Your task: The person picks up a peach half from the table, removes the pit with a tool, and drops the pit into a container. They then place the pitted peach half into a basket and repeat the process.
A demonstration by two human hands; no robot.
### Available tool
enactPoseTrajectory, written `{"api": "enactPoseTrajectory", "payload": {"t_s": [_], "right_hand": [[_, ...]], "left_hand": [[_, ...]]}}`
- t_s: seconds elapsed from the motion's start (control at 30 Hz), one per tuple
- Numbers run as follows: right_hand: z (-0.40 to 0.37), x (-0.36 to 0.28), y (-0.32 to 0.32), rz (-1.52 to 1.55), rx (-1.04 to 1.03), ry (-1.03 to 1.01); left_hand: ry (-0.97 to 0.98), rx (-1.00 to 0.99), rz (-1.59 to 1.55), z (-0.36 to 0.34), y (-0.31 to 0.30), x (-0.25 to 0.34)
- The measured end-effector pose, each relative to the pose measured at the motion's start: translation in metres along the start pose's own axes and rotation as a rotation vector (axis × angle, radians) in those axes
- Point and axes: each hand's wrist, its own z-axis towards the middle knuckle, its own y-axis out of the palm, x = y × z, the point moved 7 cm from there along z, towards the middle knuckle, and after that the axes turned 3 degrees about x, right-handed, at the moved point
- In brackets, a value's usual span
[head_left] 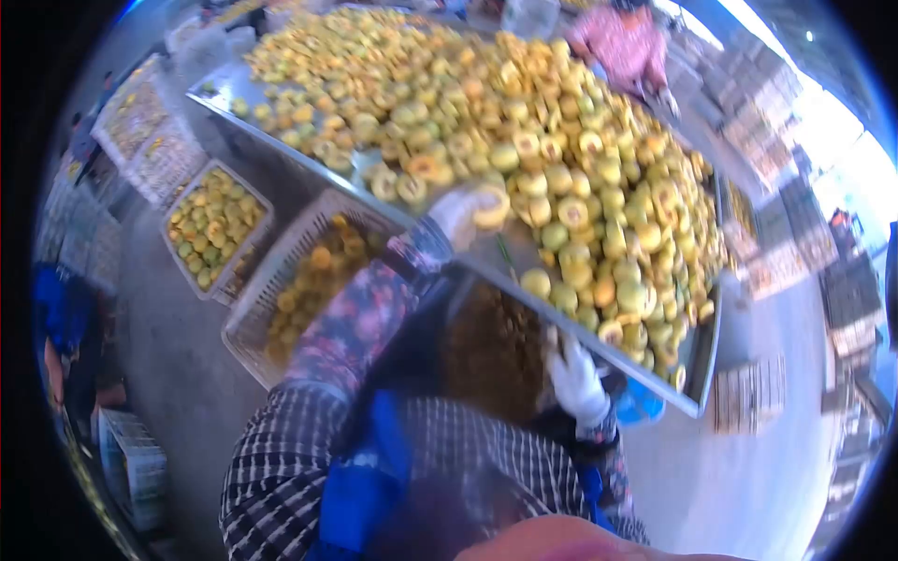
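My left hand (456, 217), in a white glove, is at the near edge of a metal table (309, 161) heaped with halved yellow-green fruit (561, 187). Its fingers are closed on a fruit half (490, 207). Below the table's near edge is my right hand (576, 379), also white-gloved, over a dark opening with brown matter (491, 355) in it. The right fingers are bent, and whether they hold anything is too blurred to tell.
A pale crate (245, 323) of fruit stands below my left forearm, with another fruit-filled crate (170, 224) beyond it. A person in pink (622, 45) is across the table. Someone in blue (65, 309) is at the left. Stacked crates (748, 395) stand at the right.
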Motion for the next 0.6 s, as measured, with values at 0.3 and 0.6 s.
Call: {"api": "enactPoseTrajectory", "payload": {"t_s": [0.3,0.6], "right_hand": [[0.081,-0.018,-0.027,0.243,0.248,0.264],[0.07,-0.024,-0.005,-0.101,0.241,0.13]], "left_hand": [[0.157,-0.078,-0.354,-0.062,0.103,-0.028],[0.263,0.016,-0.273,-0.073,0.111,-0.035]]}}
